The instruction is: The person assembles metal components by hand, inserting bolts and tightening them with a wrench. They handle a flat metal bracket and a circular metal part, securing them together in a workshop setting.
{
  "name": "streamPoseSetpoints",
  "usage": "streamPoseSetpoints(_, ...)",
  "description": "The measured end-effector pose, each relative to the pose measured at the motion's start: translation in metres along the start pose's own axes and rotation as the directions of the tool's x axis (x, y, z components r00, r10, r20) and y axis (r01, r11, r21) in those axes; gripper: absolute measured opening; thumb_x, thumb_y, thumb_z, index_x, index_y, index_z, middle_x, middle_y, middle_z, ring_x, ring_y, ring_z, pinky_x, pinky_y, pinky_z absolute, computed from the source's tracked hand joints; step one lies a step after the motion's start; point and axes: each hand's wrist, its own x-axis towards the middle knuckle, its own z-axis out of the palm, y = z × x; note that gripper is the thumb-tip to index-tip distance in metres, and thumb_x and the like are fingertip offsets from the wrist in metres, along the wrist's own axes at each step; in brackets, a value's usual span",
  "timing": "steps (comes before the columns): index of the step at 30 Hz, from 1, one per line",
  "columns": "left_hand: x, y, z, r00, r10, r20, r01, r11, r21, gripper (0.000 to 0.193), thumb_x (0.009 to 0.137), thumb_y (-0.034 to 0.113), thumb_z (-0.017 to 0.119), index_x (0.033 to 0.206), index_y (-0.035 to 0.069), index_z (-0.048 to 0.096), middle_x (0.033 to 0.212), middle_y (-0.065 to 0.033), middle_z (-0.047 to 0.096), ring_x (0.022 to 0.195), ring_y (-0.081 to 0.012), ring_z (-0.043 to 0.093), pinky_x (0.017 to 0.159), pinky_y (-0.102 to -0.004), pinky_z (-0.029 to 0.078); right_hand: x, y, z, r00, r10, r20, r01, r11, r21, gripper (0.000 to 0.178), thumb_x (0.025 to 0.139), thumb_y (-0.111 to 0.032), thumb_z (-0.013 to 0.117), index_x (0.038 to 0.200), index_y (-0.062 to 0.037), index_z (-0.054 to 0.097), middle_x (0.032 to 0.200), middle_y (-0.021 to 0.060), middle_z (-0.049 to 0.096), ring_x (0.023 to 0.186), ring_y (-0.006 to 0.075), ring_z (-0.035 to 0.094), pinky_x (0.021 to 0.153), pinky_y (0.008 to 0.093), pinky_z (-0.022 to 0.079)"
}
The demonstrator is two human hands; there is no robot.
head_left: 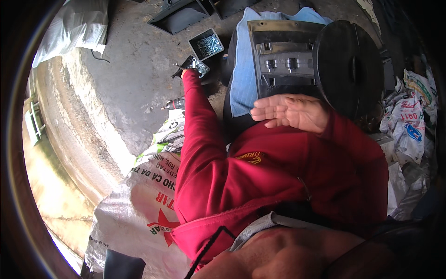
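My left arm reaches forward to a small black bin [202, 69] of shiny metal parts. Little of my left hand [185, 72] shows past the red sleeve, at the bin's near-left side, and its fingers cannot be made out. My right hand [292, 110] is raised in front of my chest, palm showing and fingers stretched out, holding nothing. Just beyond it, a black plastic panel with a large round disc [349, 69] rests on a light blue cloth [242, 88] over my lap. Two small metal fittings [281, 64] sit in the panel's recessed middle.
A second black bin [206, 45] holds many screws. A power drill [173, 104] lies on the floor left of my arm. Black plastic housings [181, 17] stand at the far side. Printed white sacks [134, 204] lie at my left, and more sacks [406, 121] at right.
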Motion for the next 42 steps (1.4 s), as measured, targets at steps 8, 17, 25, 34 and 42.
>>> streamPoseSetpoints(8, -0.165, 0.003, -0.135, 0.732, 0.68, -0.034, -0.187, 0.153, -0.97, 0.02, 0.088, 0.014, 0.065, 0.103, 0.0, 0.067, 0.089, -0.0088, 0.069, 0.062, -0.0115, 0.062, 0.049, -0.0194, 0.048, 0.021, 0.02, -0.001, 0.992, 0.082, -0.094, -0.047, 0.942, 0.332, 0.06, 0.1, -0.043, 0.034, 0.141, 0.0006, 0.034, 0.144, 0.0157, 0.041, 0.134, 0.0253, 0.039, 0.106, 0.0395, 0.037)
streamPoseSetpoints(17, -0.412, 0.054, -0.212, -0.323, 0.945, -0.057, -0.821, -0.309, -0.48, 0.03, 0.076, 0.008, 0.076, 0.104, 0.0, 0.069, 0.093, -0.017, 0.068, 0.082, -0.0289, 0.068, 0.072, -0.0329, 0.055, 0.022, 0.039, -0.016, 0.998, 0.063, 0.002, -0.053, 0.815, 0.577, 0.046, 0.1, -0.036, 0.039, 0.126, 0.0014, 0.048, 0.121, 0.0175, 0.059, 0.112, 0.0291, 0.059, 0.094, 0.0429, 0.049)
streamPoseSetpoints(25, -0.208, 0.079, -0.208, 0.763, 0.612, -0.208, -0.516, 0.383, -0.766, 0.028, 0.09, 0.018, 0.063, 0.11, -0.001, 0.066, 0.084, -0.0076, 0.07, 0.063, -0.0111, 0.061, 0.058, -0.0246, 0.047, 0.004, 0.009, -0.01, 0.941, 0.291, -0.172, -0.269, 0.953, 0.141, 0.042, 0.1, -0.038, 0.042, 0.089, -0.0031, 0.062, 0.086, 0.0102, 0.064, 0.071, 0.0142, 0.061, 0.062, 0.0279, 0.053)
streamPoseSetpoints(34, 0.026, 0.124, 0.034, 0.957, 0.291, 0.007, -0.291, 0.957, 0.007, 0.072, 0.07, 0.042, 0.076, 0.135, 0.026, 0.049, 0.145, -0.0121, 0.037, 0.123, -0.0354, 0.05, 0.101, -0.044, 0.044, 0.009, 0.004, -0.034, 0.888, 0.388, -0.247, -0.405, 0.914, -0.019, 0.043, 0.1, -0.041, 0.04, 0.082, -0.0078, 0.06, 0.082, 0.0067, 0.061, 0.063, 0.0084, 0.053, 0.056, 0.0222, 0.043)
streamPoseSetpoints(42, 0.037, 0.12, 0.048, 0.949, 0.3, 0.096, -0.307, 0.95, 0.06, 0.05, 0.075, 0.032, 0.071, 0.12, 0.012, 0.06, 0.127, -0.0177, 0.057, 0.116, -0.0329, 0.057, 0.096, -0.0421, 0.048, 0.016, 0.034, -0.057, 0.943, 0.301, -0.139, -0.295, 0.954, 0.062, 0.044, 0.099, -0.045, 0.039, 0.083, -0.0086, 0.057, 0.083, 0.0081, 0.059, 0.064, 0.0085, 0.052, 0.056, 0.0227, 0.043)
